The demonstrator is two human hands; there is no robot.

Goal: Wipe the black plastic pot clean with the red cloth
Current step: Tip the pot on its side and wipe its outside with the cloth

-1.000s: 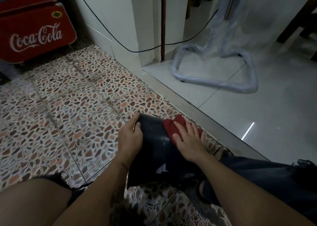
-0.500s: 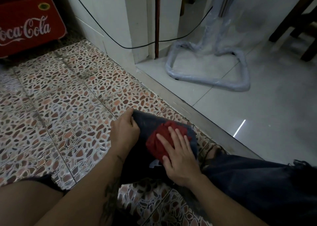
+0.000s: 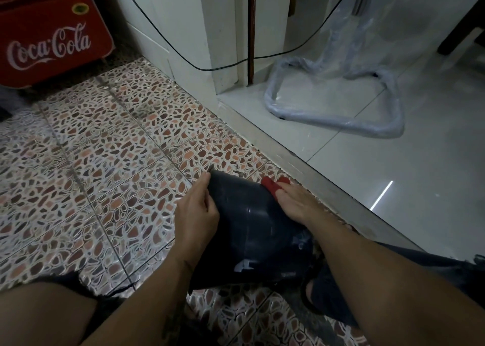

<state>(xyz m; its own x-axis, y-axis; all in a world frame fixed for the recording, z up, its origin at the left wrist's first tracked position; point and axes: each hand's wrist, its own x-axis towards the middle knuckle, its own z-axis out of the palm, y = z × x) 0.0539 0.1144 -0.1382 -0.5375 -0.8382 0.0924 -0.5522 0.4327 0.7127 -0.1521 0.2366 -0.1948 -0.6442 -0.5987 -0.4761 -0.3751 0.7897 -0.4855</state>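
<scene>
Scrubbing the black plastic pot [image 3: 252, 225] on its side, low over the floor [image 3: 105, 167]

My left hand [image 3: 196, 214] grips its rim so it can't roll; my right hand [image 3: 296, 204] presses the red cloth [image 3: 273, 184] flat on its far side.

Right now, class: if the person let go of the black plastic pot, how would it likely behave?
The black plastic pot lies on its side with rounded walls, so it would probably roll. The left hand alone steadies its edge, which suggests it is light. Its glossy surface looks somewhat slippery.
</scene>
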